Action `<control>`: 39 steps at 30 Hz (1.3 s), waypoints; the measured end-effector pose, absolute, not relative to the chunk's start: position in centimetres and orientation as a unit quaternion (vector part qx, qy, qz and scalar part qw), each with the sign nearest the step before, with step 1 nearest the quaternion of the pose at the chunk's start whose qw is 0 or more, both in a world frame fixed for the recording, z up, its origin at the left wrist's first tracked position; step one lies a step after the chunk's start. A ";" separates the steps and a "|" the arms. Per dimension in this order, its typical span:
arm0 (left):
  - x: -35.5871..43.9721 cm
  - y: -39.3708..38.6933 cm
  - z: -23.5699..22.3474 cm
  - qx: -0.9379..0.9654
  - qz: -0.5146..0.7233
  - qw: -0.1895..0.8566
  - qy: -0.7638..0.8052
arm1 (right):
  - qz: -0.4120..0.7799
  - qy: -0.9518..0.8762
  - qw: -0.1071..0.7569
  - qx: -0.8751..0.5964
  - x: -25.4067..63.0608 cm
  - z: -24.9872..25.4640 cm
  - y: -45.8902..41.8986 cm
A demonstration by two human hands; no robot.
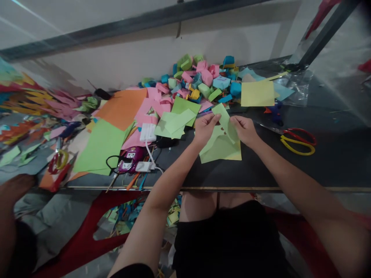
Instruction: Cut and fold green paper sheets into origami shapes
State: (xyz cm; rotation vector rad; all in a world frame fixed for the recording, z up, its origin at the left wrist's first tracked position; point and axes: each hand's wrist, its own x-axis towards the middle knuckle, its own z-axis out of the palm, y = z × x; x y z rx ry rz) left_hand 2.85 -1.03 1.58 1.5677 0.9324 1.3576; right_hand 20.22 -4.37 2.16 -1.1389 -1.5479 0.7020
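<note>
Between my two hands a strip of light green paper point(225, 119) is held up at a slant. My left hand point(204, 128) pinches its left edge with thumb and fingers. On the other side, my right hand point(244, 129) grips the right edge in the same way. Beneath them a pale green sheet point(216, 152) lies on the dark table, partly covered by my hands and the strip. Left of my left hand rest several light green paper pieces point(175, 122) on a darker green square. Scissors point(298, 141) with red and yellow handles lie right of my right hand.
Folded paper pieces point(203, 77) in many colours are heaped at the back. A yellow sheet point(257, 93) lies by clear plastic. Orange paper point(123, 108), a green sheet point(98, 148) and a purple power strip point(131, 160) with white cable are left. Another person's arm point(14, 193) shows far left.
</note>
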 end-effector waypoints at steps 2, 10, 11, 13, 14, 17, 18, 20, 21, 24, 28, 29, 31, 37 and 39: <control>2.7 -1.7 2.1 0.632 0.543 0.406 0.375 | 0.301 -0.624 0.552 -0.464 19.9 2.5 -4.6; 2.8 -3.9 3.9 0.700 0.511 0.342 0.364 | 0.255 -0.552 0.649 -0.457 19.2 3.3 -5.1; 2.8 -4.0 4.0 0.700 0.514 0.341 0.359 | 0.255 -0.551 0.652 -0.455 19.3 3.3 -5.2; 2.9 -4.0 4.3 0.687 0.530 0.349 0.353 | 0.257 -0.550 0.650 -0.456 19.4 3.5 -5.5; 3.0 -4.0 4.4 0.678 0.539 0.355 0.352 | 0.260 -0.550 0.648 -0.458 19.4 3.6 -5.6; 3.0 -3.8 4.6 0.660 0.555 0.368 0.347 | 0.272 -0.549 0.641 -0.462 19.4 3.9 -5.7; 3.0 -3.8 4.7 0.661 0.554 0.369 0.345 | 0.277 -0.548 0.641 -0.460 19.4 3.9 -5.7; 3.0 -3.8 4.8 0.669 0.549 0.369 0.339 | 0.284 -0.549 0.645 -0.449 19.4 4.0 -5.6; 3.1 -3.8 4.9 0.672 0.547 0.369 0.335 | 0.285 -0.549 0.649 -0.442 19.4 4.0 -5.6; 3.3 -3.9 5.5 0.682 0.545 0.370 0.318 | 0.292 -0.535 0.669 -0.424 19.6 3.6 -5.3; 3.9 -3.7 6.1 0.693 0.535 0.372 0.309 | 0.327 -0.494 0.682 -0.429 20.3 2.9 -4.5; 4.1 -3.5 6.1 0.692 0.533 0.375 0.311 | 0.337 -0.492 0.677 -0.431 20.5 2.7 -4.3; 4.2 -3.2 5.9 0.685 0.527 0.386 0.322 | 0.356 -0.500 0.661 -0.432 20.7 2.6 -4.0; 4.0 -1.8 5.5 0.683 0.493 0.403 0.358 | 0.343 -0.503 0.660 -0.440 20.6 2.7 -3.9; 3.9 -1.3 5.6 0.706 0.467 0.390 0.363 | 0.334 -0.519 0.651 -0.442 20.6 2.6 -4.0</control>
